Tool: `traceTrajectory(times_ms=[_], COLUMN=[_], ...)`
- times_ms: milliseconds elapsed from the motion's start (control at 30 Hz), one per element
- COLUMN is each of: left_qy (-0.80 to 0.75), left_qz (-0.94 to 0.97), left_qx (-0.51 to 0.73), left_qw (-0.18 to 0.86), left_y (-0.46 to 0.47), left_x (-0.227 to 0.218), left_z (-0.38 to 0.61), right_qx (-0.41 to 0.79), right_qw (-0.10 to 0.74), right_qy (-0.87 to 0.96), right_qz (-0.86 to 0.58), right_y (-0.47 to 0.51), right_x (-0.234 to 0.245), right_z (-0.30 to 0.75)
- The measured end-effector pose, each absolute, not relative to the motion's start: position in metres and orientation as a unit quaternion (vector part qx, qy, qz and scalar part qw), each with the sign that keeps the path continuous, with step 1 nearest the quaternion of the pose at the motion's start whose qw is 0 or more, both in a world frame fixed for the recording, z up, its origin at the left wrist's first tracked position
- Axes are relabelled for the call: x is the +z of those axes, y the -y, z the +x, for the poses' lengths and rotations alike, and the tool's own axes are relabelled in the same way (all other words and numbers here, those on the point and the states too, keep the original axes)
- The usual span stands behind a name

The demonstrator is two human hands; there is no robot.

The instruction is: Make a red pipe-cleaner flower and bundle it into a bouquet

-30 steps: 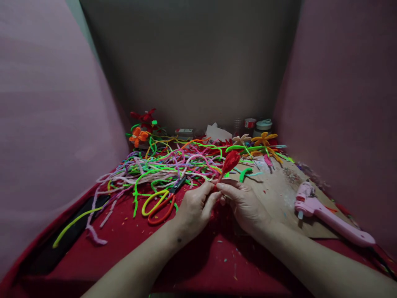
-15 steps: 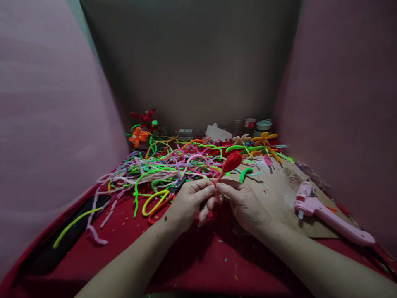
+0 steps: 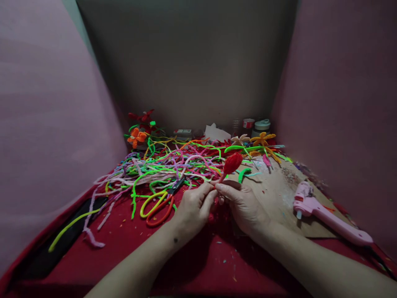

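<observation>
A red fuzzy flower bud point(image 3: 232, 163), bent from pipe cleaners, points up and to the right between my hands. My left hand point(image 3: 196, 203) is closed, thumb and fingers pinching the lower end of its stem. My right hand point(image 3: 243, 203) pinches the same stem just beneath the bud, thumb on top. The two hands touch at the fingertips, which hide the stem's bottom end. Beside my left hand lie scissors point(image 3: 164, 203) with one yellow and one red handle loop.
A tangle of coloured pipe cleaners point(image 3: 167, 165) covers the back left. On the right, a pink glue gun point(image 3: 328, 215) rests on a brown board point(image 3: 276, 203). Behind stand an orange flower point(image 3: 136, 137), a yellow-orange flower point(image 3: 263, 139) and a lidded jar point(image 3: 262, 126). A black object point(image 3: 58, 244) lies left.
My left hand has rolled over and its fingers have curled in around the stem. The bud stands slightly more upright. The view has shifted a little, showing more of the scissors.
</observation>
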State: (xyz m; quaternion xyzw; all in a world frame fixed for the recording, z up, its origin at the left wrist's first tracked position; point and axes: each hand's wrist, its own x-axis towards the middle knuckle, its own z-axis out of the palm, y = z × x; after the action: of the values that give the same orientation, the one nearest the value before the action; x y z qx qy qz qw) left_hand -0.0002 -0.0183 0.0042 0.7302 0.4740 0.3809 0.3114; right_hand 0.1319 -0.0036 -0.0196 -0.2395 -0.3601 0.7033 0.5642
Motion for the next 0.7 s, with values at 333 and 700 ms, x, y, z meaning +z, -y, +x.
traceTrajectory(times_ms=[333,700], left_qy=[-0.422,-0.475], left_qz=[0.801,0.631], left_qx=[0.413,0.443], left_qw=[0.101,0.424], left_y=[0.016,0.021], left_x=[-0.008,0.007], left_z=[-0.006,0.002], right_qx=[0.683,0.665], right_qw=[0.552,0.551], right_qy=[0.406,0.443], right_qz=[-0.252,-0.24], right_y=[0.003,0.001], right_x=[-0.02,-0.023], right_z=[0.13,0.133])
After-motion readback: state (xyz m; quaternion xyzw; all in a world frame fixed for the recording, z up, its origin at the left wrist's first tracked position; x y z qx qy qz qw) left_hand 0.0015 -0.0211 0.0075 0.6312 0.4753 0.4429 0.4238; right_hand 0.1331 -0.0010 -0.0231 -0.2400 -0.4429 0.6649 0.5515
